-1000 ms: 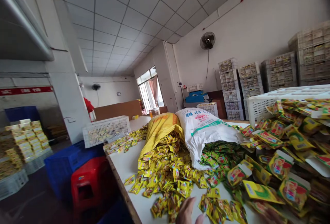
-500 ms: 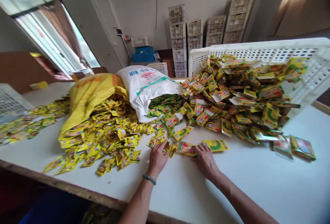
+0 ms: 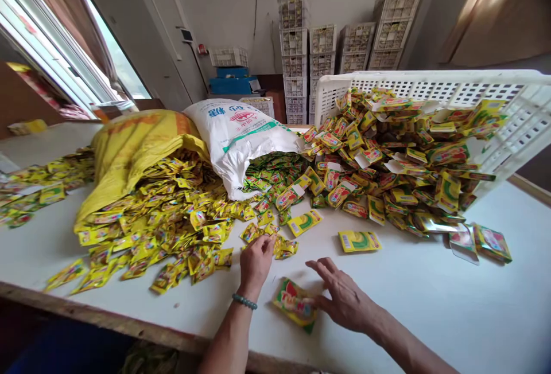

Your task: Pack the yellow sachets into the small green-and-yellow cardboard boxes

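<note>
Far-left sachets (image 3: 51, 176): loose spread on the table (image 3: 413, 299), left of the yellow sack.
Yellow sack (image 3: 142, 133): lying on its side, mouth toward the camera.
Yellow sachets (image 3: 172, 202): heap spilling from that mouth onto the table; a few lie apart near the front edge.
White sack (image 3: 241, 130): on its side, touching the yellow sack, blue characters and green band on top.
Left hand (image 3: 256, 259): at the small sachet group (image 3: 284, 245), fingers curled in, thumb and index close together. Can't tell if a sachet is pinched. Bead bracelet (image 3: 244, 301) on the wrist.
Green sachets (image 3: 275, 173): in and just outside the white sack's mouth.
Melon box (image 3: 297, 304): on or just above the table, between the hands, nearer the camera than the sachet group. Tilted in view, red melon print up.
Right hand (image 3: 344, 296): fingers open, spread and extended, thumb at the right edge of the melon box. No closed grip on it.
Flat boxes (image 3: 359, 241): two, yellow with green print, lying beyond the hands, apart from each other.
Box pile (image 3: 400, 156): big heap spilling out of the white crate (image 3: 520, 127) onto the table; some flaps open.
Rightmost box (image 3: 493, 242): on the table, at the pile's right front.
</note>
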